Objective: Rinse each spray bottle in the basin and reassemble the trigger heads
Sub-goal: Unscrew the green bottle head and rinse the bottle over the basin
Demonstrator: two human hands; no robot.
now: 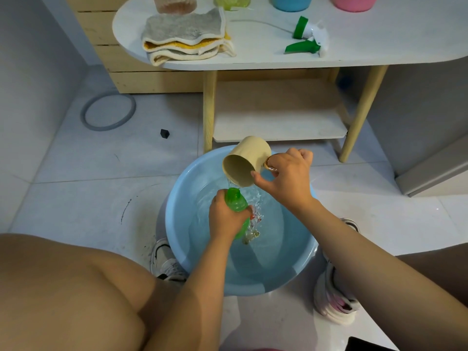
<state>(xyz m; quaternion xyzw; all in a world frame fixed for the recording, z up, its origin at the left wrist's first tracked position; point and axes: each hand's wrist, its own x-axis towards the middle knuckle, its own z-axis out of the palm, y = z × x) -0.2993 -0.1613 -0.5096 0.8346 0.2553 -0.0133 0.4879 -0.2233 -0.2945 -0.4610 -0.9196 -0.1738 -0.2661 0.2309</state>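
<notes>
At the lower centre of the head view, one blue basin [177, 224] sits on the tiled floor, holding water. Over it, the left hand [226, 219] grips one green spray bottle [236, 202], its fingers curled round the body, the open neck pointing up. Just above, the right hand [288, 173] holds one beige cup [247, 162] by its handle, tipped so that water streams from its rim past the bottle neck into the basin. Along the top of the frame, one white table [253, 60] carries one green-and-white trigger head [307, 36] at upper right, one folded stack of towels [187, 36] at upper left, and four containers cut off by the top edge.
</notes>
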